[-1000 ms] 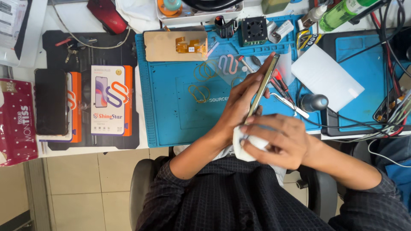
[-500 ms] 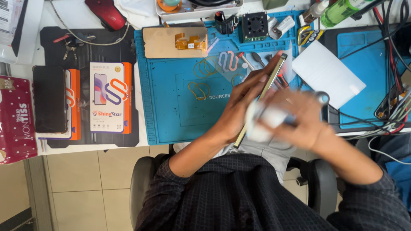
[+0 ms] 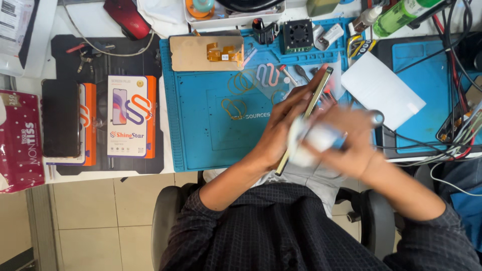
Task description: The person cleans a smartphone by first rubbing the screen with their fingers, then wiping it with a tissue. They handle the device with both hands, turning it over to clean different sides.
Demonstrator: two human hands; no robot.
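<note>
My left hand (image 3: 275, 133) holds a thin gold-edged phone (image 3: 307, 115) on its edge, tilted over the blue work mat (image 3: 211, 125). My right hand (image 3: 351, 140) is blurred by motion and presses a white wad of cloth or tissue (image 3: 311, 143) against the phone's face. Both hands hover above the mat's near right part, just in front of my body.
Two orange-and-white flat boxes (image 3: 128, 116) and a dark phone (image 3: 60, 118) lie on a black mat at left. A red tissue pack (image 3: 20, 140) sits far left. A tan panel (image 3: 206, 52), small fan (image 3: 298, 36), white sheet (image 3: 379, 90), green bottle (image 3: 401, 15) and tangled cables (image 3: 452, 135) crowd the bench.
My right hand with the white wad has slid up and to the right along the phone's face. The left hand has kept the phone at nearly the same tilt.
</note>
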